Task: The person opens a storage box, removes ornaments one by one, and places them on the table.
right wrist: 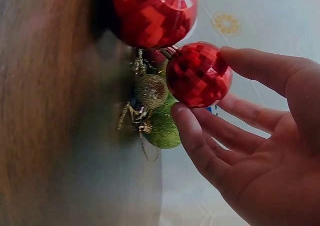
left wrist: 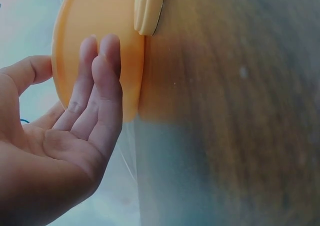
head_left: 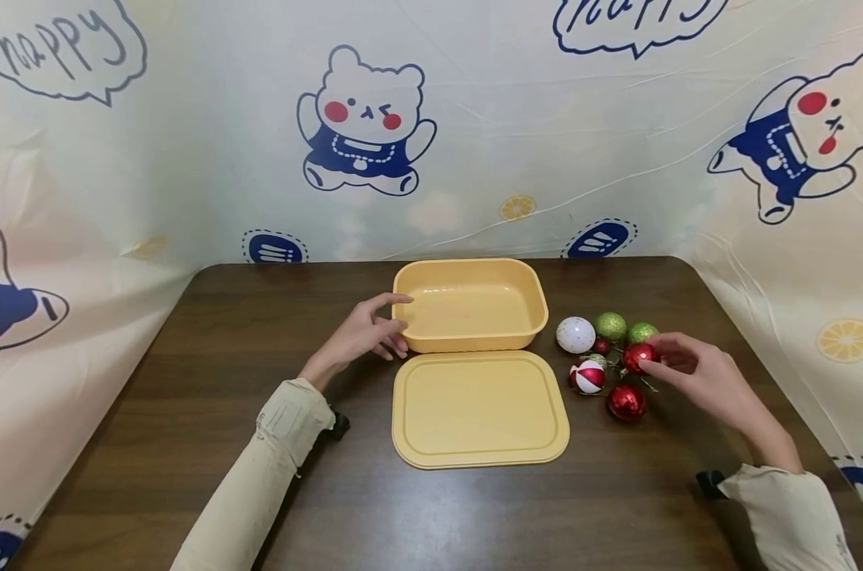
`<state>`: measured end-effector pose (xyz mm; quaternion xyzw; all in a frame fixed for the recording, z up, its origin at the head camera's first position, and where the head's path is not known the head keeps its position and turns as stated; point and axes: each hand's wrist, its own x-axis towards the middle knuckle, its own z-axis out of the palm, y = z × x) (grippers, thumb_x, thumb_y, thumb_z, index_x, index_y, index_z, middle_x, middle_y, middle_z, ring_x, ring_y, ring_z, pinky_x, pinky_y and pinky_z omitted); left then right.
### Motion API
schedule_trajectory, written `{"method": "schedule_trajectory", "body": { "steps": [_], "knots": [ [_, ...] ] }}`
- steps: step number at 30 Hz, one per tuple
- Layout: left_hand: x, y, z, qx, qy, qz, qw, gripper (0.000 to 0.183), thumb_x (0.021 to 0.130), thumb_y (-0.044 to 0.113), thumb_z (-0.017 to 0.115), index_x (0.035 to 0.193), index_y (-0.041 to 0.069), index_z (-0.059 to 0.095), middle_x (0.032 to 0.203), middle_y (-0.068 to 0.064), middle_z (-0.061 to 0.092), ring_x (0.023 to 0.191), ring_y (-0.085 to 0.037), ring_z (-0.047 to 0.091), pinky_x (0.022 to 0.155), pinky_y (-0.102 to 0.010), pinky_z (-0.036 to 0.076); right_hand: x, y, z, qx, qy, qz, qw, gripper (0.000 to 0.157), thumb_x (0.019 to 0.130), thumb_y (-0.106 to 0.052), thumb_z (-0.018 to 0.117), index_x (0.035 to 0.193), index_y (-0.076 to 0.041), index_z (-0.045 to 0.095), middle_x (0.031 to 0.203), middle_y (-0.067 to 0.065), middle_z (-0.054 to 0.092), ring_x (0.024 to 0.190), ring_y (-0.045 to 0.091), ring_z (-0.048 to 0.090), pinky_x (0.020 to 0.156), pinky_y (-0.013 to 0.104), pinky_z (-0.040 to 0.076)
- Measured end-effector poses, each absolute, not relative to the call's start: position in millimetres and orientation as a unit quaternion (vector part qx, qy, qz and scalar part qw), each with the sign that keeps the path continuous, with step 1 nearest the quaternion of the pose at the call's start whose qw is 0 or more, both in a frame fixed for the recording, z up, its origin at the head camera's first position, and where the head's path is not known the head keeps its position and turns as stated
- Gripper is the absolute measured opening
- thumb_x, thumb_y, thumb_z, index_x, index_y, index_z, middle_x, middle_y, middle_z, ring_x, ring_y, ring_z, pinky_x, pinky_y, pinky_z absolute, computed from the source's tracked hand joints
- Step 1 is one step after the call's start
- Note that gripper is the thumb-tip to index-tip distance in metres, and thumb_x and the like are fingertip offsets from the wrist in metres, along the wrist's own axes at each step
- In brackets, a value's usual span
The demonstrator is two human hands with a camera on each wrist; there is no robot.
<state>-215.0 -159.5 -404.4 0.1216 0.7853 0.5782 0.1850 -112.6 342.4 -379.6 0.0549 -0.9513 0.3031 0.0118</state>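
Observation:
My left hand point(head_left: 363, 329) is at the left end of a yellow plastic box point(head_left: 474, 345), with its thumb and index finger touching the rim. In the left wrist view, the other fingers lie fairly straight along the box's outer wall. On the right, my right hand point(head_left: 710, 381) pinches a shiny red Christmas ball point(right wrist: 200, 75) between thumb and fingertips. Around it lie a larger-looking red ball point(head_left: 627, 403), a red-and-white ball point(head_left: 588, 377), a white speckled ball point(head_left: 575, 335) and two green glitter balls point(head_left: 611, 327). Smaller baubles sit among them, partly hidden.
A flat yellow lid point(head_left: 480, 408) lies in front of the box on the dark wooden table point(head_left: 431, 515). Behind the table hangs a printed cloth point(head_left: 474, 143) with cartoon bears. The box's inside shows bare.

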Motion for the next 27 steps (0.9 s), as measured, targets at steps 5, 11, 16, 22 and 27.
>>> {"method": "schedule_trajectory", "body": {
  "steps": [5,11,16,22,27],
  "knots": [
    [-215,-159,-405,0.117,0.782,0.582,0.193,0.05,0.1,0.017,0.06,0.148,0.019,0.045,0.09,-0.032,0.069,0.082,-0.047,0.069,0.069,-0.055,0.06,-114,343,-385,0.055,-0.951,0.305,-0.008,0.048,0.091,-0.041,0.073,0.122,-0.005,0.064,0.112,0.018,0.069,0.098,0.032,0.067,0.07,0.016,0.053],
    [-216,-158,-404,0.111,0.78,0.581,0.202,0.05,0.101,0.014,0.058,0.149,0.016,0.043,0.092,-0.036,0.067,0.085,-0.052,0.067,0.071,-0.059,0.058,-116,342,-391,0.061,-0.951,0.301,-0.02,0.047,0.089,-0.037,0.076,0.12,-0.004,0.066,0.109,0.016,0.07,0.097,0.029,0.068,0.072,0.016,0.052],
    [-206,-153,-386,0.117,0.783,0.576,0.203,0.049,0.1,0.009,0.057,0.147,0.009,0.044,0.091,-0.036,0.067,0.085,-0.052,0.067,0.071,-0.057,0.059,-117,341,-396,0.068,-0.952,0.298,-0.021,0.046,0.089,-0.035,0.076,0.12,-0.003,0.066,0.109,0.016,0.071,0.096,0.027,0.069,0.072,0.015,0.052],
    [-217,-155,-403,0.118,0.784,0.576,0.201,0.049,0.101,0.013,0.058,0.148,0.015,0.044,0.09,-0.033,0.068,0.083,-0.05,0.068,0.07,-0.057,0.059,-117,342,-394,0.07,-0.953,0.296,-0.02,0.044,0.091,-0.033,0.075,0.121,-0.003,0.065,0.109,0.017,0.071,0.096,0.03,0.069,0.072,0.017,0.053],
    [-218,-157,-411,0.129,0.783,0.576,0.195,0.048,0.101,0.019,0.06,0.147,0.017,0.046,0.09,-0.031,0.069,0.081,-0.047,0.069,0.07,-0.057,0.059,-114,344,-391,0.071,-0.954,0.291,-0.008,0.043,0.093,-0.031,0.073,0.122,-0.001,0.064,0.109,0.02,0.071,0.095,0.034,0.069,0.069,0.018,0.054]
  ]
}}
